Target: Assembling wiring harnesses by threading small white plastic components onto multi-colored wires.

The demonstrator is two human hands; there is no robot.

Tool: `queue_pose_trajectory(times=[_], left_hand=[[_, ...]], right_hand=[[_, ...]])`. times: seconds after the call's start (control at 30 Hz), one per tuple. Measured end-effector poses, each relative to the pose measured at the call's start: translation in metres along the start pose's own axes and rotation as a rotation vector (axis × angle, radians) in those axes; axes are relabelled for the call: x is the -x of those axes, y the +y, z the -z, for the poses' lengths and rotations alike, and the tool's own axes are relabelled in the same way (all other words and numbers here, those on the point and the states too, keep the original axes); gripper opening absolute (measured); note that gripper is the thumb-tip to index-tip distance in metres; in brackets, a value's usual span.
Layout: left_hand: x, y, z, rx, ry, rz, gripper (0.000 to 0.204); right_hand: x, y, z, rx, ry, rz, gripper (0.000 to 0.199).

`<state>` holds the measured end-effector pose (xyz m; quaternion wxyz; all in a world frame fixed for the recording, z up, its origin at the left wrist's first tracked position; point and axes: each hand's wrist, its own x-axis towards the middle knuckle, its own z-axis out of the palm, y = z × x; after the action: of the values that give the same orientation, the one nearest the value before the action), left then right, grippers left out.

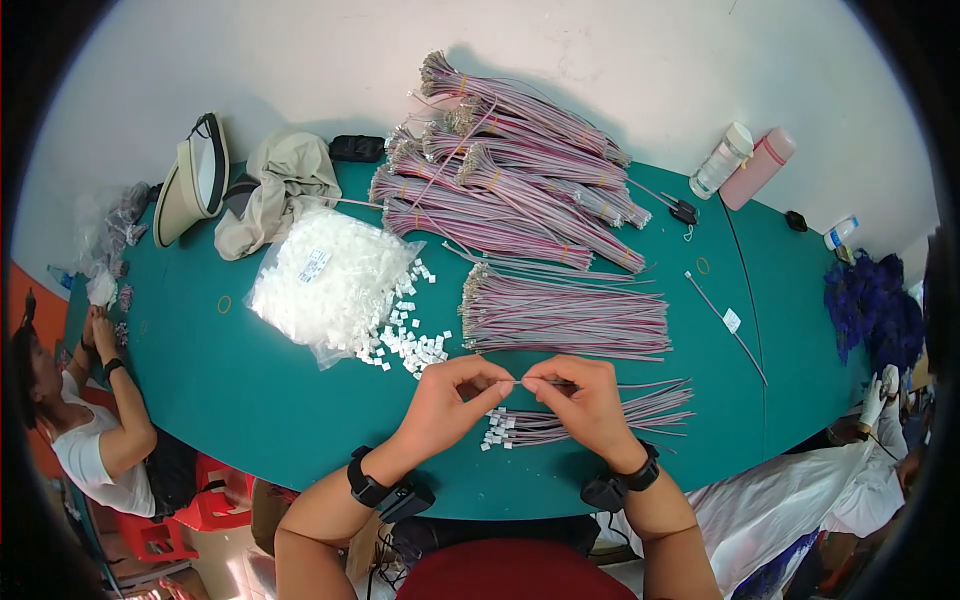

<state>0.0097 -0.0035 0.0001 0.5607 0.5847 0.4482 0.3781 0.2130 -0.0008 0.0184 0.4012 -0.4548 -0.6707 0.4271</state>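
Above the table's near middle, my left hand and my right hand meet fingertip to fingertip, each closed in a pinch. My right hand grips a thin cable that trails to the right behind its fingers. Whatever my left fingertips hold is too small and covered to make out. Just below the hands lies a small bundle of cables with white connector housings at their left ends. A wide row of grey and pink cables lies right beyond my hands. Loose white housings are scattered left of it.
A clear bag of white housings sits left of centre. Tied cable bundles are piled at the back. Farther out are a visor hat, keys, a pink bottle and a single tagged cable. People sit at both sides.
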Motion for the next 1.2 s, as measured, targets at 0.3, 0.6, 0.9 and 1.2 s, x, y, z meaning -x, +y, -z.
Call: queue_pose_trajectory(times=[0.3, 0.6, 0.9, 1.2], left_hand=[[-0.001, 0.002, 0.002, -0.009, 0.047, -0.015, 0.006], [-0.001, -0.002, 0.003, 0.038, 0.042, 0.036, 0.006], [-0.001, -0.001, 0.001, 0.131, 0.06, 0.042, 0.007], [0.0, -0.002, 0.001, 0.168, 0.044, 0.052, 0.008]], right_hand=[[-0.002, -0.003, 0.011, -0.027, -0.112, -0.077, 0.011], [-0.001, -0.004, 0.011, -0.031, -0.116, -0.098, 0.01], [-0.001, -0.003, 0.006, -0.108, -0.109, -0.117, 0.009], [-0.001, -0.002, 0.007, -0.192, -0.09, -0.173, 0.01]])
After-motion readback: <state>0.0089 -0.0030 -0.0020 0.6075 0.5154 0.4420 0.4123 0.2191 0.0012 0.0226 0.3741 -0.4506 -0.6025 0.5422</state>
